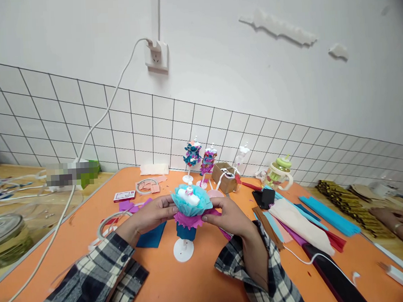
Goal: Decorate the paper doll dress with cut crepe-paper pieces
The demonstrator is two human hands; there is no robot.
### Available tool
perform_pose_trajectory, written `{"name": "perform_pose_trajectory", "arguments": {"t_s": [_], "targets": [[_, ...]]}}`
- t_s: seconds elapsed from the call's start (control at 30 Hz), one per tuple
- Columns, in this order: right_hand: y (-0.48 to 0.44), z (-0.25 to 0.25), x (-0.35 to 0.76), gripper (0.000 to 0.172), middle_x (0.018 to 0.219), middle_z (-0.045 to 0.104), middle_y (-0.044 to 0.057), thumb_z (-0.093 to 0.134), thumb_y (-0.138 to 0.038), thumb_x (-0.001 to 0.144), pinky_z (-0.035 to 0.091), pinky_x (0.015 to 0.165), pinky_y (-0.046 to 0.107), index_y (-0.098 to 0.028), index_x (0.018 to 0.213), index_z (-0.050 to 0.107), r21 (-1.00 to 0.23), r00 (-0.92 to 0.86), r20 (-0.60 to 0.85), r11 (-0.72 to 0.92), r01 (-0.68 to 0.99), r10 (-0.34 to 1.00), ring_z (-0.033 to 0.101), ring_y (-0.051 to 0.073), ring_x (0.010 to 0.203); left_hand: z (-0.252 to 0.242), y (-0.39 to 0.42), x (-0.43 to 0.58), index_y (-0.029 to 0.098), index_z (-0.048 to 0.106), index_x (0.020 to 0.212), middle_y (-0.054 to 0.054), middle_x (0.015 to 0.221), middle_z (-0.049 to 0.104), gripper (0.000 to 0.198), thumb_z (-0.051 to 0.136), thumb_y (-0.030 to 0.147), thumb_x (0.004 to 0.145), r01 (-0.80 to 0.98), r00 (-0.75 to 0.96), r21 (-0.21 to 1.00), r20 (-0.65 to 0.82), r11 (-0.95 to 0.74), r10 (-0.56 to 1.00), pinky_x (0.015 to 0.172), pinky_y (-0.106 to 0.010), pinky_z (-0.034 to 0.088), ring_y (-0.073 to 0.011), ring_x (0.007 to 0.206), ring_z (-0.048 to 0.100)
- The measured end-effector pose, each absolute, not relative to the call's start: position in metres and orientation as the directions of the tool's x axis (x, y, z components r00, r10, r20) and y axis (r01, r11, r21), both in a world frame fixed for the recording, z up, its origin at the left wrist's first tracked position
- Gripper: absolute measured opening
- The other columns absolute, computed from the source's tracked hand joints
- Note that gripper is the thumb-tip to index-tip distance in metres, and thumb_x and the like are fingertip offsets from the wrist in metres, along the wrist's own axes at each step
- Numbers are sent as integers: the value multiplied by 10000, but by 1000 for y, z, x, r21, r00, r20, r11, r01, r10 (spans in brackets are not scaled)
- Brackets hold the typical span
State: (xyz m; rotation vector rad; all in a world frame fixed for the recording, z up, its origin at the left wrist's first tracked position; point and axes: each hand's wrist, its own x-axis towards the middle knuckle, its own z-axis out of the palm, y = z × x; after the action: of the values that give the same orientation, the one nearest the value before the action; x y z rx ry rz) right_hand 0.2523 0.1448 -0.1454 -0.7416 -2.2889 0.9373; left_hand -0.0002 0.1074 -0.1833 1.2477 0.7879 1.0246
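A small white dress form point(187, 196) stands upright on its round white base point(183, 249), dressed in crepe paper. A light-blue ruffle point(192, 207) flares around its chest. Below that runs a frilled pink band point(188, 220), and under it sits a dark-blue layer point(186, 232). From the left, my left hand point(157, 212) pinches the edge of the light-blue ruffle. My right hand point(231, 215) is closed at the other side, thumb and fingers on the pink paper. Part of the fingers of both hands is hidden behind the paper.
Behind are decorated dress forms point(192, 154), a bare one point(242, 154) and a cardboard box point(224, 178). At right lie crepe paper pieces point(301, 224), a black object point(264, 197) and a green-lidded cup point(279, 174). A white cable point(108, 108) hangs left. Another person's hand point(390, 217) shows far right.
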Motion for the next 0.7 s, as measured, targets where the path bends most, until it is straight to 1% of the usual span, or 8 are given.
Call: {"name": "perform_pose_trajectory", "arguments": {"t_s": [0.1, 0.23, 0.4, 0.47, 0.57, 0.7], "targets": [[149, -149, 252, 151, 855, 681, 5, 716, -279, 744, 444, 803, 277, -195, 869, 726, -751, -704, 273, 603, 271, 656, 594, 183, 855, -185, 108, 1, 152, 714, 976, -77, 853, 741, 424, 806, 425, 665, -223, 394, 974, 61, 31, 917, 784, -325, 468, -213, 818, 651], [152, -151, 255, 169, 848, 683, 3, 740, -293, 726, 444, 800, 273, -197, 865, 732, -775, -711, 271, 585, 240, 649, 594, 185, 857, -186, 109, 1, 152, 719, 986, -74, 886, 742, 403, 811, 390, 674, -260, 416, 965, 69, 46, 907, 764, -298, 458, -187, 785, 645], [155, -154, 256, 217, 848, 699, 1, 682, -368, 788, 449, 813, 288, -214, 924, 751, -798, -758, 229, 564, 213, 610, 605, 186, 834, -185, 106, 2, 157, 721, 1017, -82, 905, 746, 384, 813, 325, 684, -295, 437, 954, 82, 57, 896, 805, -316, 451, -218, 855, 657], [156, -157, 253, 236, 838, 700, 3, 686, -386, 778, 457, 798, 291, -210, 920, 751, -800, -759, 227, 561, 212, 611, 607, 189, 823, -186, 105, 3, 149, 724, 1010, -83, 881, 748, 377, 814, 316, 684, -304, 450, 950, 82, 66, 889, 791, -310, 455, -214, 834, 661], [154, -159, 247, 216, 804, 692, 1, 726, -361, 728, 467, 752, 281, -188, 856, 741, -812, -736, 248, 550, 196, 629, 604, 185, 785, -188, 105, 5, 143, 725, 1005, -82, 852, 748, 367, 813, 308, 689, -318, 475, 944, 78, 88, 876, 769, -297, 465, -200, 792, 664], [148, -155, 241, 127, 727, 657, -7, 736, -281, 699, 461, 714, 263, -164, 738, 706, -801, -736, 315, 584, 133, 599, 580, 166, 729, -190, 104, 11, 170, 688, 1091, -88, 940, 736, 440, 815, 287, 686, -350, 510, 929, 82, 119, 856, 737, -285, 484, -205, 815, 669]]}}
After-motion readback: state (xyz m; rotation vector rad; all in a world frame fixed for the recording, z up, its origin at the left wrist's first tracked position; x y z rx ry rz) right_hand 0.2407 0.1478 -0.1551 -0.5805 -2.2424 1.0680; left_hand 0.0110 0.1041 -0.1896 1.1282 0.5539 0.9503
